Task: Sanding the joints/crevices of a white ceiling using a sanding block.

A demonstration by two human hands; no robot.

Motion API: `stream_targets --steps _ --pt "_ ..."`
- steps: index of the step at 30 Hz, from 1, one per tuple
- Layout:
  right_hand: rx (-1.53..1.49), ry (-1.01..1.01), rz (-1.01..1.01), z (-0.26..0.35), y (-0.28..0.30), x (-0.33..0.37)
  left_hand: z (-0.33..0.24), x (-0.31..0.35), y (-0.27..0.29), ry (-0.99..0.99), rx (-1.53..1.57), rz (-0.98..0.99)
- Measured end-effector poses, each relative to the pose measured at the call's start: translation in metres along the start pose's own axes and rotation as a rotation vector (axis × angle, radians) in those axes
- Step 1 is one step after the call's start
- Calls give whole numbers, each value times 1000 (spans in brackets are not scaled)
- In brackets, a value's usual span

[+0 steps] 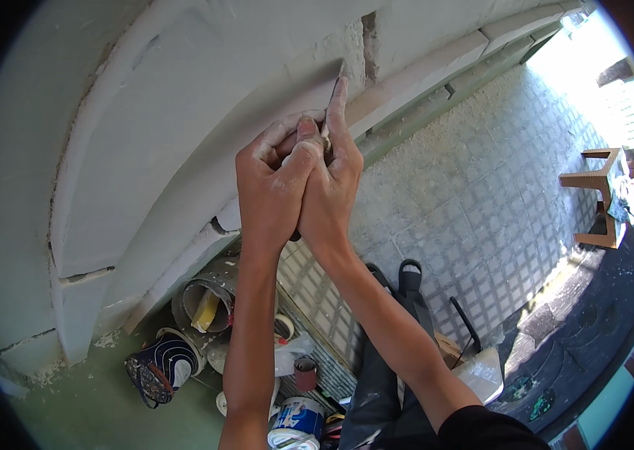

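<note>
My left hand (270, 171) and my right hand (336, 165) are pressed together, dusted with white, around a narrow scraper. My right index finger lies stretched along the scraper's thin blade (342, 69), whose tip is at the pale wall (212, 82). The fingers hide most of the tool; a dark end (295, 235), seemingly its handle, shows below between the wrists. Just right of the tip, a brownish vertical gap (370, 46) breaks the plaster, with a rough patch of white filler (353, 49) beside it.
A dusty bucket (186, 304) holds a yellow block. Nearby are a dark-blue and white pail (174, 360), a tape roll (284, 328) and a blue-white tub (298, 420). Tiled floor (437, 202) runs rightward below the wall ledge (422, 79). A brown stool (602, 180) stands far right.
</note>
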State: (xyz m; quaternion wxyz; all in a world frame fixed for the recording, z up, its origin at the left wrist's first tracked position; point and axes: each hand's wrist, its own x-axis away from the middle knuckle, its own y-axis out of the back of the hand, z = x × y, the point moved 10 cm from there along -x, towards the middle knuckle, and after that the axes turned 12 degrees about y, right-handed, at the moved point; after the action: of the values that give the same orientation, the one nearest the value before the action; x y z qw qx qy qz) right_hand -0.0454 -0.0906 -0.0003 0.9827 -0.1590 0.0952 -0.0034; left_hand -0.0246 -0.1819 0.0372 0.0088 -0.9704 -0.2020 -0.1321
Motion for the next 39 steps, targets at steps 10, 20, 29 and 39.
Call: stream_targets --steps 10,20,29,39 --pt "-10 -4 -16 2 -2 6 10 3 6 5 36 13" --pt "10 -23 41 5 20 -15 11 1 -17 27 0 -62" --pt "-69 29 5 4 12 4 9 17 -6 15 -87 -23" --pt "-138 -112 -1 -35 25 -3 37 17 -19 -126 -87 -16"
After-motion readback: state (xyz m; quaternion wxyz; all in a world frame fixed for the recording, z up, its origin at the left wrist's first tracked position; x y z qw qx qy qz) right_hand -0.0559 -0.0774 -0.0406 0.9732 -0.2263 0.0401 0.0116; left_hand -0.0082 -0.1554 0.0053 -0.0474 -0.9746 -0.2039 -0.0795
